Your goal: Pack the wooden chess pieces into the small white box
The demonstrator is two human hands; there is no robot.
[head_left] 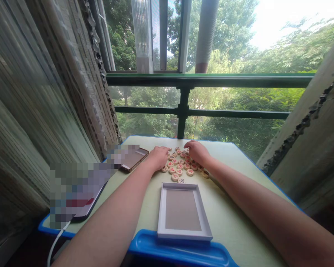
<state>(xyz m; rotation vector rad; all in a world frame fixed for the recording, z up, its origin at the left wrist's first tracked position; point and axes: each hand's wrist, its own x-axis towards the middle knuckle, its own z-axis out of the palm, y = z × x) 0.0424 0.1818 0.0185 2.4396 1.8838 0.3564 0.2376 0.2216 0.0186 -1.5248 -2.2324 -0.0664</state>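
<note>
A cluster of round wooden xiangqi pieces [180,166], marked with red and black characters, lies on the pale green table [233,207]. At the cluster's left edge rests my left hand [158,157], its fingers stretched out against the outer pieces. My right hand [198,151] reaches over the far right side of the group, fingers bent downward and a little apart, hiding several pieces beneath. Neither hand visibly grips a piece. Nearer to me, between my forearms, sits a shallow white box tray [161,211] with a brown inside bottom.
Left of my left hand is another shallow box part [133,159] with a brown edge. A tablet-like device [85,211], partly blurred out, lies at the left edge with a white cable [55,243]. Beyond the table stand a green railing [225,80] and windows, with curtains [69,74] beside them.
</note>
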